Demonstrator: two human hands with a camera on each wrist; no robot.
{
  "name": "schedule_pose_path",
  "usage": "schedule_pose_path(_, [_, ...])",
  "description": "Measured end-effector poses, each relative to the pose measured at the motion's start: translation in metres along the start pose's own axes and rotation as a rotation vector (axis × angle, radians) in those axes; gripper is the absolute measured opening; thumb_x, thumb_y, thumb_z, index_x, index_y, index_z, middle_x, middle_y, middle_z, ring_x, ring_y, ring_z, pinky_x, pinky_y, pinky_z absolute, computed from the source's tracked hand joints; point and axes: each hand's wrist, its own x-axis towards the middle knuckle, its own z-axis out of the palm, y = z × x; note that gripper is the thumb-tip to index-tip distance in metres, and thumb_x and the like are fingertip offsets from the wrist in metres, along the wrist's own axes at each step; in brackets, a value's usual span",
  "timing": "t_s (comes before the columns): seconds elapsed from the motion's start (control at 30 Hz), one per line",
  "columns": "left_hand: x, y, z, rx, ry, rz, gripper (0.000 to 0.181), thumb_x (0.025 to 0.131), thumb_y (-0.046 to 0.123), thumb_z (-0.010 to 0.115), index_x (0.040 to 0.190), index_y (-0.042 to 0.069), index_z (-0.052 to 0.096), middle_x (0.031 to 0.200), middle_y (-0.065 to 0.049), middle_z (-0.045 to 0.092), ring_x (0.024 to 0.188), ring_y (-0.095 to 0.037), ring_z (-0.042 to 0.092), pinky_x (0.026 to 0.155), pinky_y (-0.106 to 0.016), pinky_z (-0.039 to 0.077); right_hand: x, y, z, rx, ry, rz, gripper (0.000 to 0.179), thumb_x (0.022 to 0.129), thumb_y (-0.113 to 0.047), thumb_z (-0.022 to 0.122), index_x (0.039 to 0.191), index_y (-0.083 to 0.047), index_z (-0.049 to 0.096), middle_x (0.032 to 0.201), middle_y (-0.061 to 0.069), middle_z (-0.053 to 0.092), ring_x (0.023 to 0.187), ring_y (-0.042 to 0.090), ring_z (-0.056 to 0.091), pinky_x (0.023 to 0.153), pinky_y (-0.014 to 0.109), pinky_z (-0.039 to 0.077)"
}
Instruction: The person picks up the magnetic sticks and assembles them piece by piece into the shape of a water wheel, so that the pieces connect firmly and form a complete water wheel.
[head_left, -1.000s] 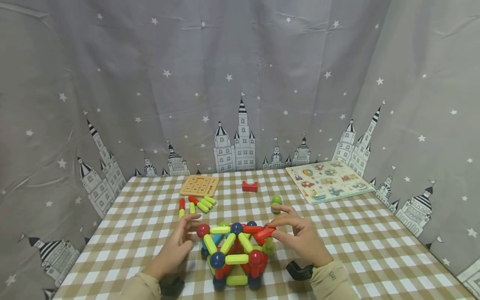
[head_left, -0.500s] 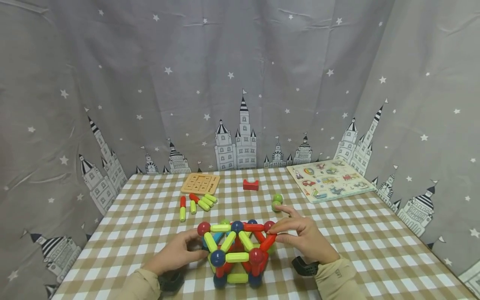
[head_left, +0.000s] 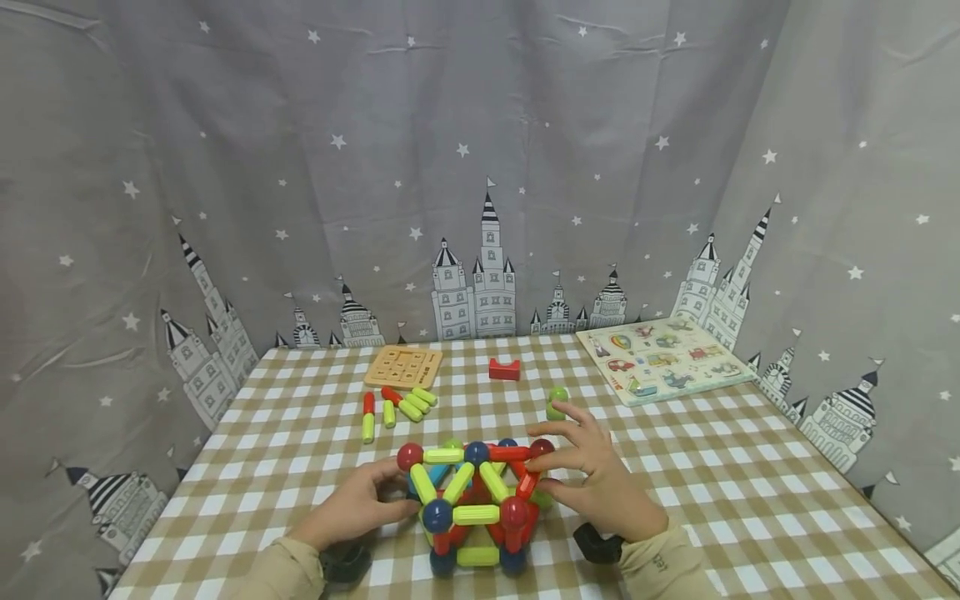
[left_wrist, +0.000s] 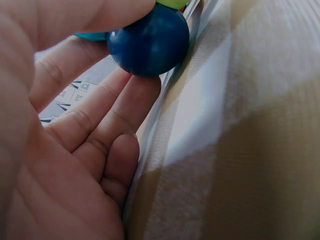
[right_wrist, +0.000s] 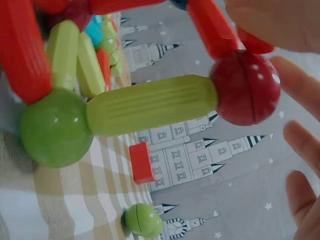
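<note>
A magnetic rod-and-ball structure [head_left: 476, 515] of red, yellow-green and blue pieces stands on the checked cloth between the hands. My left hand [head_left: 356, 504] holds it at the left side; in the left wrist view thumb and fingers close round a blue ball [left_wrist: 150, 42]. On the right side, my right hand [head_left: 603, 483] has its fingers spread beside the upper red ball [head_left: 542, 449] and a slanting red rod [head_left: 528, 484]. The right wrist view shows fingertips by the red ball [right_wrist: 245, 87], and the thumb side covers part of a red rod [right_wrist: 254, 42].
Loose rods [head_left: 410, 408] lie behind the structure at left, near a wooden number puzzle [head_left: 403, 367]. A red notched block [head_left: 504, 370] and green balls [head_left: 557, 395] stand farther back. A picture puzzle board [head_left: 667, 358] lies back right, before a grey curtain [head_left: 480, 100].
The red rod pinched in my right hand now sits in the structure's right side, and those fingers have spread. My left hand has moved from beside the upper red ball to lower down.
</note>
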Motion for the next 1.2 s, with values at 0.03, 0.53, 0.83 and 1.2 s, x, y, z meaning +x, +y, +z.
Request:
schedule_pose_path(0.03, [0.000,0.000,0.000,0.001,0.000,0.001,0.046,0.089,0.024,0.080,0.133,0.017,0.067,0.123,-0.001,0.072,0.112,-0.020,0.068,0.092,-0.025,0.051,0.000,-0.001,0.001,-0.032,0.011,-0.028,0.038,0.073,-0.006,0.091,0.101,-0.029,0.080,0.132,0.004,0.067,0.147,0.030,0.036,0.110,0.069,0.027])
schedule_pose_path(0.53, [0.001,0.003,0.002,0.034,0.005,0.011,0.044,0.090,0.024,0.080,0.131,0.016,0.067,0.120,-0.002,0.072,0.109,-0.021,0.068,0.089,-0.026,0.052,-0.001,0.004,0.008,0.031,-0.033,0.117,0.070,0.075,-0.002,0.087,0.137,-0.010,0.056,0.141,0.008,0.055,0.122,0.025,0.058,0.088,0.035,0.058])
schedule_pose_path(0.83, [-0.002,0.001,0.000,0.089,0.043,0.017,0.038,0.088,0.026,0.082,0.124,0.020,0.071,0.118,0.001,0.070,0.106,-0.015,0.067,0.090,-0.028,0.051,-0.012,0.041,0.015,0.222,-0.393,0.490,0.045,0.082,-0.020,0.084,0.122,-0.015,0.064,0.107,-0.001,0.067,0.095,0.016,0.064,0.081,0.029,0.053])
schedule_pose_path(1.2, [-0.009,0.005,0.000,0.094,0.024,0.077,0.034,0.082,0.026,0.086,0.114,0.025,0.074,0.103,0.003,0.069,0.091,-0.013,0.064,0.078,-0.026,0.052,-0.012,0.041,0.021,0.234,-0.381,0.466,0.027,0.087,-0.016,0.080,0.112,-0.018,0.070,0.101,-0.005,0.070,0.090,0.009,0.065,0.080,0.027,0.054])
